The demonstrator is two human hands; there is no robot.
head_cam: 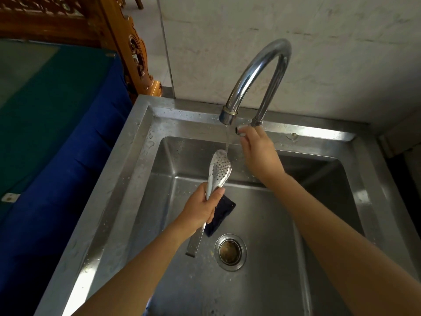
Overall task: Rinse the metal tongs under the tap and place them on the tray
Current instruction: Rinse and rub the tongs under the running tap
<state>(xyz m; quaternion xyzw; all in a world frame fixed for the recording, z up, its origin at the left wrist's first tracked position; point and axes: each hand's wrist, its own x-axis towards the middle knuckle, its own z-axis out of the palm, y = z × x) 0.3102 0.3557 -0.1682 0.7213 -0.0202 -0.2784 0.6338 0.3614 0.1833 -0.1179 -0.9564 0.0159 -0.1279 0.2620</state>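
My left hand (204, 205) grips the metal tongs (219, 169) around their middle, over the steel sink (141, 142). Their perforated spoon ends point up and away, and the handle end hangs below my wrist. A thin stream of water falls from the curved chrome tap (257, 80) onto the tip of the tongs. My right hand (256, 149) reaches to the tap's small lever (240, 131) at the base, with fingers curled on it. No tray is in view.
A dark blue sponge (222, 215) lies in the basin behind the tongs. The round drain (230, 251) sits at the basin's middle. A table with blue and green cloth (57, 124) stands to the left, beside carved wooden furniture (134, 49). A tiled wall rises behind.
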